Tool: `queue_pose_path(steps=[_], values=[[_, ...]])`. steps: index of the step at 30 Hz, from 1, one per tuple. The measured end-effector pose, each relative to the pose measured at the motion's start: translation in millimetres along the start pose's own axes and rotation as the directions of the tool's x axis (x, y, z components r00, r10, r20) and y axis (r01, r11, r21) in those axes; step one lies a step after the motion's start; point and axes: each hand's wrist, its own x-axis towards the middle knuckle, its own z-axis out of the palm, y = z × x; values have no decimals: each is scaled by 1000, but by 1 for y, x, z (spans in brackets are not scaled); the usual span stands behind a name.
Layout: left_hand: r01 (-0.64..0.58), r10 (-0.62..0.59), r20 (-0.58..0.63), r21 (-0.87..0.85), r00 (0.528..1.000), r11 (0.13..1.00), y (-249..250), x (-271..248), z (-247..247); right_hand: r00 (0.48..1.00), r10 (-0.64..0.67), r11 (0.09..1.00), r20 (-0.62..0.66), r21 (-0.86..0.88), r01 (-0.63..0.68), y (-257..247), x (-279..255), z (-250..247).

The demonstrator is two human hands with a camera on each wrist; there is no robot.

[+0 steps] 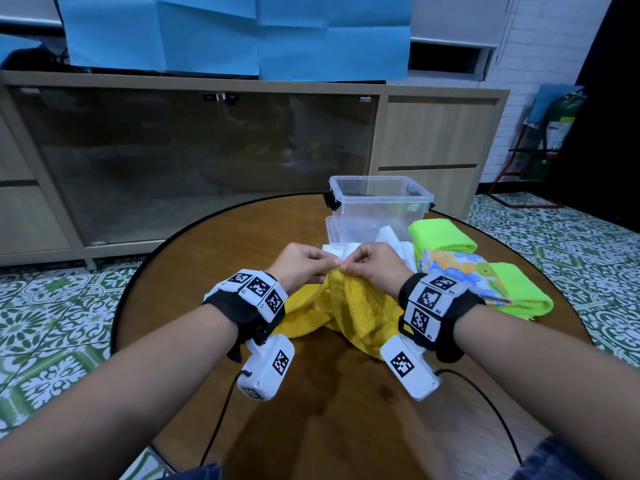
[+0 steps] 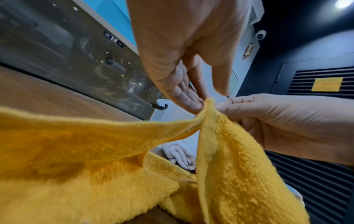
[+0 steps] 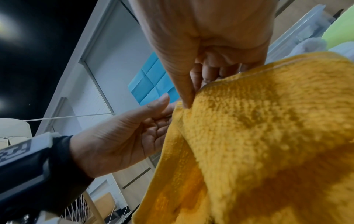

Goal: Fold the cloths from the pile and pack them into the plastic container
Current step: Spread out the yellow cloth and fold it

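Both forearms reach forward over the round wooden table (image 1: 214,258), wrists close together, each strapped with a black band carrying white marker blocks. The left hand (image 1: 304,263) and the right hand (image 1: 372,266) meet above the middle of the table — fingertips almost touching — and both pinch the same raised corner of a yellow terry cloth (image 1: 353,306). In the left wrist view the left thumb and fingers (image 2: 189,103) close on the cloth's peak from one side while the right hand's fingers nip it from the other. The right wrist view shows the right thumb (image 3: 184,84) pressing down on the hem, with the other fingers curled behind it. The rest of the yellow cloth hangs from that corner and lies rumpled on the table between the wrists.

Beyond the hands stands the clear plastic container (image 1: 379,206), open-topped, with black latches. A white cloth (image 1: 401,249) lies just in front of it. To the right lie a folded lime-green cloth (image 1: 441,237), a flowered cloth (image 1: 457,268) and another lime-green cloth (image 1: 519,296) partly beneath it.
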Motion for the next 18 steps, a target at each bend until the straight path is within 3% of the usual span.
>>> queue_pose_path(steps=[4,13,16,18], values=[[-32,32,2,113,999,993,1,-1,2,1000,-6,1000,-1,4,6,-2,-1,1],[-60,63,-28,112,998,992,-1,-1,-1,1000,-22,1000,0,22,22,0,3,4],[-99,106,-40,159,994,982,3,2,-4,999,-17,999,48,47,14,-2,3,0],[-121,141,-100,180,985,976,7,6,-10,991,11,998,134,-61,-3,-2,2,-9]])
